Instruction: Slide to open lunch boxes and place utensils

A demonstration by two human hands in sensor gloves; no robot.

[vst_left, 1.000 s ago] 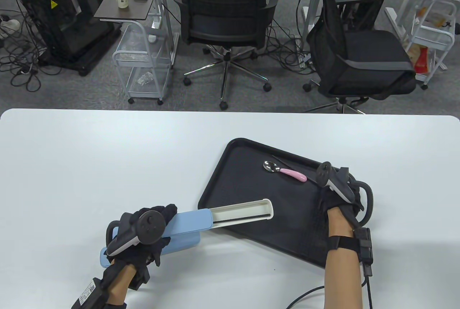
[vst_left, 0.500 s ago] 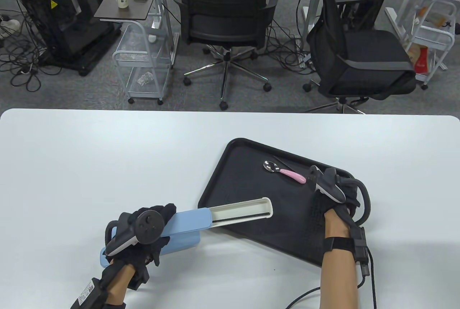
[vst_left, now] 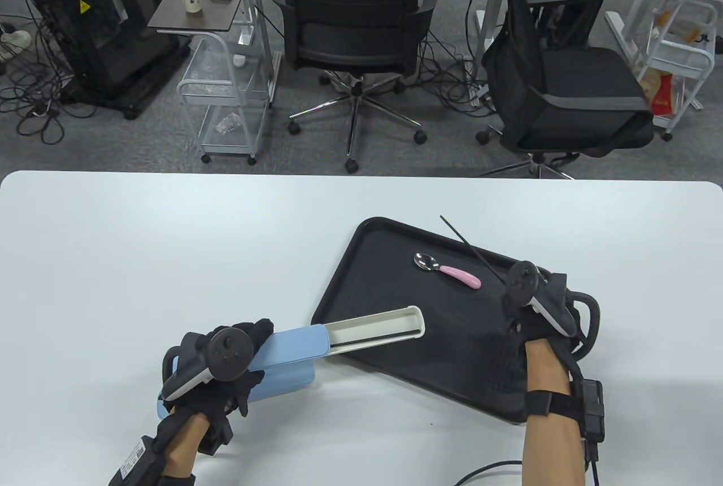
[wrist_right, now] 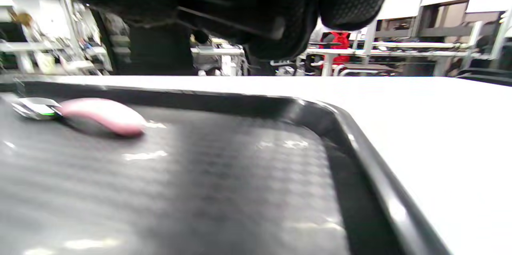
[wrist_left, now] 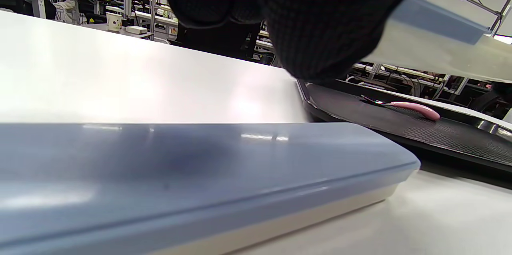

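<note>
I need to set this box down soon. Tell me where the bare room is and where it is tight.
Bare patches: the white table left of the black tray, and the strip between the tray's far rim and the table's far edge. On the tray, the near floor between the white drawer and the right hand. Crowded: around the pink spoon and black chopstick.

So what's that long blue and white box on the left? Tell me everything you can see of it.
The slide-open box is a long narrow case, plastic by its look: a pale blue sleeve with a white inner drawer pulled out to the right. The left hand holds the blue end. The drawer's far end reaches over the black tray. A thin dark stick lies along the drawer. Under it lies a second blue box, closed.
</note>
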